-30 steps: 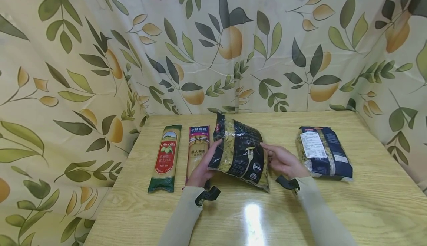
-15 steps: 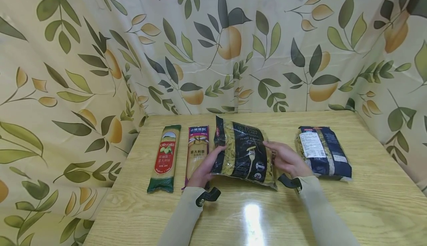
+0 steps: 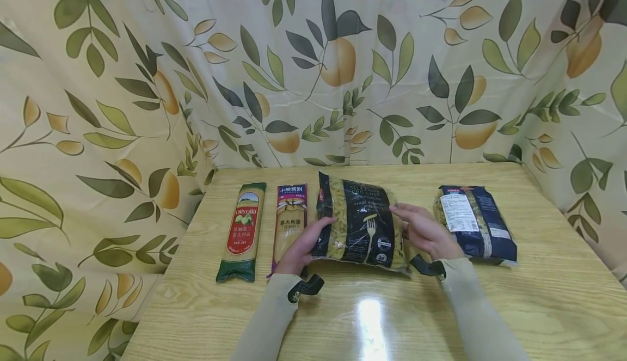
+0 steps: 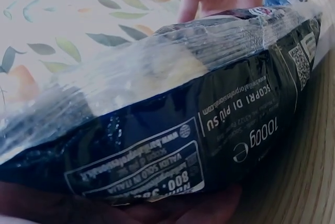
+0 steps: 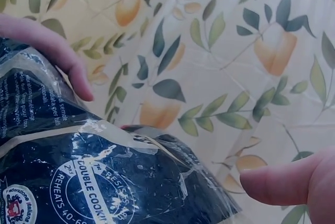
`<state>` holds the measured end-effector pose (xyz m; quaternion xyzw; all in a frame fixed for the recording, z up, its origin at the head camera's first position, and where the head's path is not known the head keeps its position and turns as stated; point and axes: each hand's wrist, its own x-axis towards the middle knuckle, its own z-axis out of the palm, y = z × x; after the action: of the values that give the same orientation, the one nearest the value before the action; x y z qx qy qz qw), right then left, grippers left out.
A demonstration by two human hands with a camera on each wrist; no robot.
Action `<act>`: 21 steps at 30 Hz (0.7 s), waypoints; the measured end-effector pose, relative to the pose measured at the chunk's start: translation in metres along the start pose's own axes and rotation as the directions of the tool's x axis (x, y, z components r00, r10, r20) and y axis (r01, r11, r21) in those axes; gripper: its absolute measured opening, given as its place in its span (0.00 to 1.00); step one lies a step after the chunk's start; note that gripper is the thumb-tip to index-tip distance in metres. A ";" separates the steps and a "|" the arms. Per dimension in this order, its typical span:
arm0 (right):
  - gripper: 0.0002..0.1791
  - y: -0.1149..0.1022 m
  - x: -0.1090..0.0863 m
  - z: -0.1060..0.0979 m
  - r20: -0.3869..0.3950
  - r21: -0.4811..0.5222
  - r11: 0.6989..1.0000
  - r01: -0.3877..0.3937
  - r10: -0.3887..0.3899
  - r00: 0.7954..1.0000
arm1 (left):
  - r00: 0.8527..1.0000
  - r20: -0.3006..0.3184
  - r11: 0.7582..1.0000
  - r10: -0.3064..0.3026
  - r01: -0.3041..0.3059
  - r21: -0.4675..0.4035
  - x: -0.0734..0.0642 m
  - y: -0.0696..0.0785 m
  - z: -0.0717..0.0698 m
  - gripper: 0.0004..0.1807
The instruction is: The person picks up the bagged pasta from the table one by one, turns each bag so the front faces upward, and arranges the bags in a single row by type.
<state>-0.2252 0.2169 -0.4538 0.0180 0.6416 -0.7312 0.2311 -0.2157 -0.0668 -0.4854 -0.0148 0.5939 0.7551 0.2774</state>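
Both hands hold a clear and black bag of penne [image 3: 359, 222], tilted up over the table, its fork print facing me. The left hand [image 3: 301, 246] grips the left side, thumb across the front; in the left wrist view its fingers [image 4: 199, 208] curl under the dark printed back. At the right edge, the right hand [image 3: 423, 230] has a fingertip on the front and other fingers partly hidden by the bag. In the right wrist view, a digit [image 5: 282, 182] shows beside the bag's dark corner [image 5: 131, 182].
Left of the bag lie a purple-ended spaghetti pack [image 3: 289, 225] and a green and red spaghetti pack [image 3: 242, 233]. Another pasta bag [image 3: 475, 222], navy with a white label, lies on the right. A leaf-and-fruit patterned curtain [image 3: 313, 105] stands behind the wooden table [image 3: 338, 317].
The bag has turned to sit more level and shifted slightly right, its front facing me more. The right hand has moved a little right; the left thumb reaches further over the front.
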 end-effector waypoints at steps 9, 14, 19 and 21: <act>0.43 -0.003 -0.001 0.001 -0.037 -0.046 0.999 0.002 -0.004 0.999 | 1.000 -0.026 0.998 0.008 -0.006 0.056 0.002 -0.001 -0.002 0.26; 0.41 -0.005 -0.003 0.002 -0.065 -0.055 0.998 0.017 -0.020 0.998 | 0.999 -0.018 0.994 0.029 -0.027 0.102 0.005 -0.003 -0.002 0.24; 0.41 -0.007 -0.005 0.005 -0.091 -0.071 0.997 0.027 -0.033 0.995 | 0.992 -0.112 0.968 0.051 -0.022 0.250 0.006 -0.007 -0.001 0.40; 0.41 -0.008 -0.005 0.005 -0.087 -0.058 0.998 0.026 -0.031 0.996 | 0.986 -0.157 0.952 0.060 -0.009 0.306 0.005 -0.008 -0.001 0.48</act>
<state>-0.2221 0.2141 -0.4442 0.0344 0.6720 -0.7143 0.1926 -0.2169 -0.0641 -0.4941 -0.0238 0.7242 0.6554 0.2134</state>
